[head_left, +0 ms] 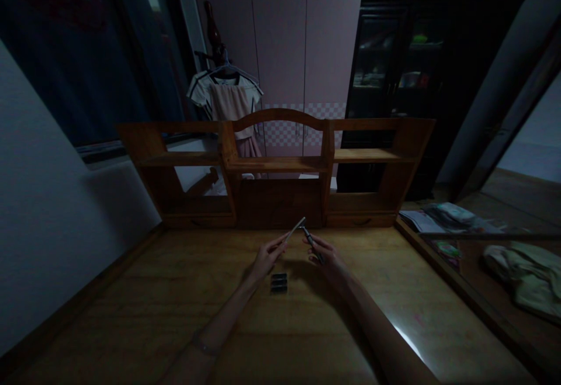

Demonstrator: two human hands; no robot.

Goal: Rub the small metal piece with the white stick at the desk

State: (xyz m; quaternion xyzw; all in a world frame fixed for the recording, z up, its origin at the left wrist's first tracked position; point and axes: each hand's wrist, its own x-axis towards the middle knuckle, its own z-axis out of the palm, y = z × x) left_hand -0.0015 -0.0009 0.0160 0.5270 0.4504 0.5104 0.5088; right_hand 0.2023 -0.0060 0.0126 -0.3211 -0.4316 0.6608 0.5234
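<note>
Wooden desk [175,309] under both forearms. From my remote seat I see both hands grasping: the right hand [332,257] round a dark-handled tool [310,239], the left hand [265,258] pinching a thin pale stick [295,229], both above the desk. Ends very near; contact, cannot tell. My judgement: wrists steady, light pressure, fingers well back. Small dark pieces [279,283] lie between the forearms.
</note>
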